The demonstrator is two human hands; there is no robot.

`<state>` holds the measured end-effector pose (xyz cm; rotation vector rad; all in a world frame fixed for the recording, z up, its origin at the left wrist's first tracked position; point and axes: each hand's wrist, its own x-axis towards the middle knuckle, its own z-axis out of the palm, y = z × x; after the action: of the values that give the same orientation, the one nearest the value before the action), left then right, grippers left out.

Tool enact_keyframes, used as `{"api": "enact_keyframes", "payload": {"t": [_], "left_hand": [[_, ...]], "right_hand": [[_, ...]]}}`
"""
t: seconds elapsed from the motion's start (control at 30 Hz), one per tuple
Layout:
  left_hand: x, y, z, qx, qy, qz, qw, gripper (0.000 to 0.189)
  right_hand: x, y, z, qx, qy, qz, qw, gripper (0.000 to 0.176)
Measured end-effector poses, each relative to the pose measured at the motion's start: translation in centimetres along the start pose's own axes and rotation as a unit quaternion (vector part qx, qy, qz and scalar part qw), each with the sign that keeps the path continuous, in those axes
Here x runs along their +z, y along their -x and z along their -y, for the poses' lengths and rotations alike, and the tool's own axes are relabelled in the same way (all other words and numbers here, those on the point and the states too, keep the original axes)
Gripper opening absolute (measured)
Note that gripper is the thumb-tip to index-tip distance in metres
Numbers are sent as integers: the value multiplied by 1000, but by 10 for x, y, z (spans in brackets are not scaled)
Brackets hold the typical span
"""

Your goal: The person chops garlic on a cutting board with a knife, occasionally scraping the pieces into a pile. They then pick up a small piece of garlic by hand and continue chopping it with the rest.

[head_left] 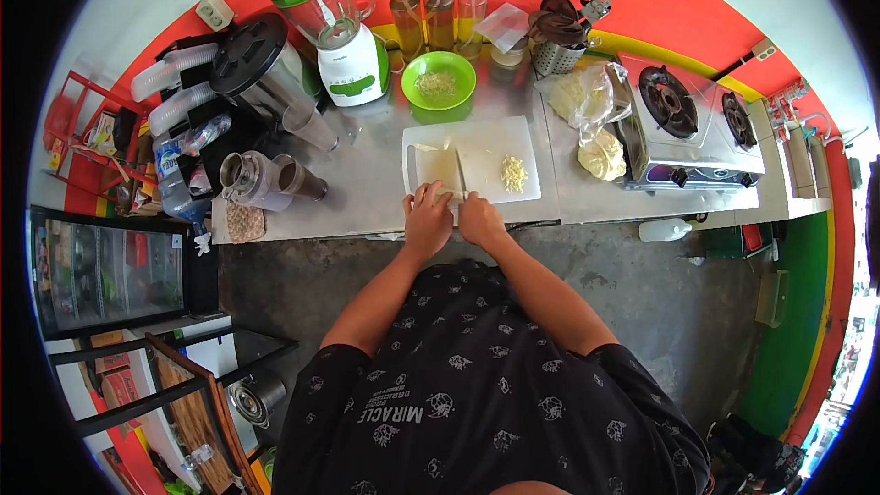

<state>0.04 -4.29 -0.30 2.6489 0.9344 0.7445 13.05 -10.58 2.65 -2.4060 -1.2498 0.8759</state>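
Note:
A white cutting board [500,133] lies on the steel counter in front of me. My right hand [480,219] is closed around the handle of a knife [460,168], its blade pointing away from me across the board. Just left of the blade, my left hand [428,220] presses bent fingers down on a pale yellow piece of food [434,165]. Finely cut pale strips [513,174] form a small heap on the board's right side. Behind the board stands a green bowl [438,115] with similar shreds inside.
A blender [353,64], several pump bottles [439,18] and a utensil holder [557,57] line the wall. Plastic bags [587,96] sit beside a two-burner gas stove [678,119] on the right. Metal and plastic jugs [252,181] stand at left.

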Motion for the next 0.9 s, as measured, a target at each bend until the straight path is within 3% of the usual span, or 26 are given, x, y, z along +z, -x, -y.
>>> {"api": "enact_keyframes", "payload": {"t": [0.13, 0.23, 0.37, 0.43, 0.63, 0.83, 0.9], "left_hand": [[2, 0, 6, 12, 20, 24, 999, 34], [4, -1, 6, 22, 38, 43, 998, 37], [9, -11, -1, 15, 44, 52, 998, 39], [12, -12, -3, 16, 40, 53, 998, 40], [14, -18, -5, 63, 67, 79, 993, 42], [10, -13, 4, 30, 55, 81, 995, 46], [9, -12, 6, 39, 35, 90, 995, 48]], "right_hand": [[-8, 6, -27, 71, -13, -36, 997, 35], [-11, 11, -40, 71, -22, -85, 994, 37], [-16, 13, -40, 49, -35, -67, 996, 39], [-11, 13, -48, -20, -16, -19, 999, 40], [-20, 13, -72, 70, -31, -97, 992, 38], [-21, 30, -58, 37, 8, -44, 998, 36], [-17, 29, -58, 68, 5, -63, 996, 35]]}}
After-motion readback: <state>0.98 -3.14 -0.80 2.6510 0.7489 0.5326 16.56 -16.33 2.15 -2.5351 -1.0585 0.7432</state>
